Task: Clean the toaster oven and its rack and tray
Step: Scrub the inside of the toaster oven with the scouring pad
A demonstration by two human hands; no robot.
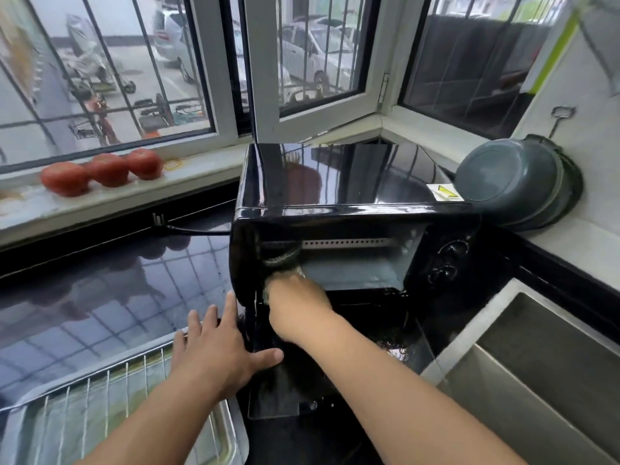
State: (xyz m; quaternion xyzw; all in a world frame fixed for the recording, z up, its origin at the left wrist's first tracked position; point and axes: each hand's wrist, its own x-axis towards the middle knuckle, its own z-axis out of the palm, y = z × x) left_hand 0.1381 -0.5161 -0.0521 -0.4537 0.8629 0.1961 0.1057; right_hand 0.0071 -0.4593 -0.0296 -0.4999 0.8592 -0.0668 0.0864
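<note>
A glossy black toaster oven stands on the dark counter with its glass door folded down flat. My right hand reaches into the left side of the cavity and grips a greyish scrubbing pad against the inner left wall; its fingers are mostly hidden. My left hand lies with fingers spread against the oven's lower left corner, thumb on the door's edge. At the lower left, the wire rack lies on the metal tray.
Three tomatoes sit on the window sill at the left. A power cord runs behind the oven. Grey pans lean against the right wall. A steel sink lies at the lower right.
</note>
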